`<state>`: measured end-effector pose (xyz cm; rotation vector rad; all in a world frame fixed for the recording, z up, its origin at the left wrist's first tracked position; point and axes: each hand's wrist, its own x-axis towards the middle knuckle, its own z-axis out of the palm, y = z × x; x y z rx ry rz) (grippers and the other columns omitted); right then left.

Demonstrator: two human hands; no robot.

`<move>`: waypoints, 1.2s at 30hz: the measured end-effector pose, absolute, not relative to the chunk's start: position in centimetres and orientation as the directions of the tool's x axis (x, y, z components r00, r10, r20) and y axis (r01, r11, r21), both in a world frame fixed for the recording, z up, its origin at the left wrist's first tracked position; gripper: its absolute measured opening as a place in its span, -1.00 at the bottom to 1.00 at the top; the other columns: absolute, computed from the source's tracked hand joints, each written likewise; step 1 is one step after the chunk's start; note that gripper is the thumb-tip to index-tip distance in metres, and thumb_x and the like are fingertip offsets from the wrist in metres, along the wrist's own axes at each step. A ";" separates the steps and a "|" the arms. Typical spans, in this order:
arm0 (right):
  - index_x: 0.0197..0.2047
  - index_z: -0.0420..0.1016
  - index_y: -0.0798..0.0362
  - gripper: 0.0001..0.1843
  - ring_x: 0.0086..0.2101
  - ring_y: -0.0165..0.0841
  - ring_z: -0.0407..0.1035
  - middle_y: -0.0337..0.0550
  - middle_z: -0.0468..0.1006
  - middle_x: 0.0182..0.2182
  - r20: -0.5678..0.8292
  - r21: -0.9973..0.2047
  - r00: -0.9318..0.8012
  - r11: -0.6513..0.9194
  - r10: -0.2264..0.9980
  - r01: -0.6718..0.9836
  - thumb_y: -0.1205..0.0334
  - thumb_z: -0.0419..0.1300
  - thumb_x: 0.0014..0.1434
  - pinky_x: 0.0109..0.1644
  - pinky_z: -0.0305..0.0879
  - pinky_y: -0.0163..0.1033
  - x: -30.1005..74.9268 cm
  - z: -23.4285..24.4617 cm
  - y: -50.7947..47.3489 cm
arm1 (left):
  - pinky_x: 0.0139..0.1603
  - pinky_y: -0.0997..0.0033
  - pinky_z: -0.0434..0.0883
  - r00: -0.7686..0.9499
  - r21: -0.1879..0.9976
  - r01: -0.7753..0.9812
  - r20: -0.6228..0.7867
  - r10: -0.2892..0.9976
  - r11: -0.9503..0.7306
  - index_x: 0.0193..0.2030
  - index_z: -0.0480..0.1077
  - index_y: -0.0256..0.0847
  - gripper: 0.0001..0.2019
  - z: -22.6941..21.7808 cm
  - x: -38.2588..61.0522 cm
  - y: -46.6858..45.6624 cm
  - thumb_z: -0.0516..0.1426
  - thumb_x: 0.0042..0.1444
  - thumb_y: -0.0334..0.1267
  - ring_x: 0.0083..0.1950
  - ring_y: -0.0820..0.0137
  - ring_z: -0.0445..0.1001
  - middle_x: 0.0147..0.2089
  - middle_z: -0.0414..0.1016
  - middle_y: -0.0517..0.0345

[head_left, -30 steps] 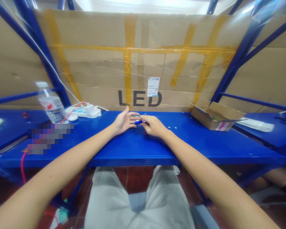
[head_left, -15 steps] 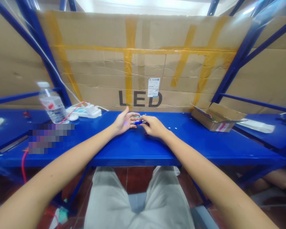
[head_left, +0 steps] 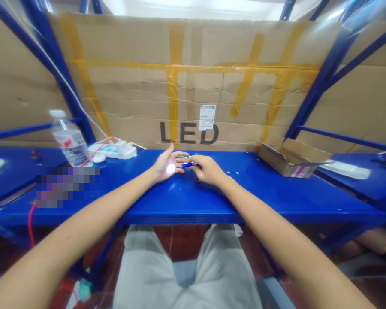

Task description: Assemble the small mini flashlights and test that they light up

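My right hand (head_left: pixel 207 170) is closed around a small blue pen-shaped light (head_left: pixel 189 165), pointing it leftward. My left hand (head_left: pixel 167 165) lies open beside it, palm turned toward the tip, fingers stretched out. A bright white spot of light shines on that palm. Both hands rest on the blue metal bench (head_left: pixel 186 197), near its back edge. A thin green-tipped item (head_left: pixel 182 157) lies just behind my left fingers.
A plastic water bottle (head_left: pixel 69 139) and a white power strip (head_left: pixel 114 150) with a red cable stand at the back left. An open cardboard box (head_left: pixel 291 159) sits at the right. A taped cardboard sheet marked LED (head_left: pixel 189 86) walls off the back.
A bright spot of light has appeared on my left palm. The hands have hardly moved.
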<state>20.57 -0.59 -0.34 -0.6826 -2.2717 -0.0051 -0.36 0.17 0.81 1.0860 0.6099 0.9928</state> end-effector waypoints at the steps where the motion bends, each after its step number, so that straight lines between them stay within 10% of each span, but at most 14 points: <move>1: -0.10 0.53 0.07 -0.81 -0.19 -0.20 0.51 0.00 0.65 -0.17 0.671 -0.198 -0.574 0.859 0.469 0.471 0.40 0.15 0.24 -0.09 0.34 -0.18 20.6 -0.4 -0.6 | -0.31 0.26 0.47 0.455 0.927 -0.355 0.055 0.889 0.124 -0.03 0.49 -0.40 -0.30 0.8 -0.4 0.2 -0.19 0.37 0.23 -0.20 0.15 0.56 -0.19 0.56 -0.23; 36: 0.18 0.50 0.05 -0.55 0.02 -0.18 0.50 0.01 0.61 0.05 0.618 -0.171 -0.637 0.870 0.460 0.462 0.47 0.10 0.26 0.10 0.39 -0.10 20.1 -0.7 -0.7 | -0.41 0.29 0.41 0.494 0.932 -0.317 0.003 0.870 0.176 -0.19 0.47 -0.34 -0.37 -0.8 -0.1 0.9 -0.24 0.40 0.10 -0.42 0.20 0.52 -0.41 0.49 -0.10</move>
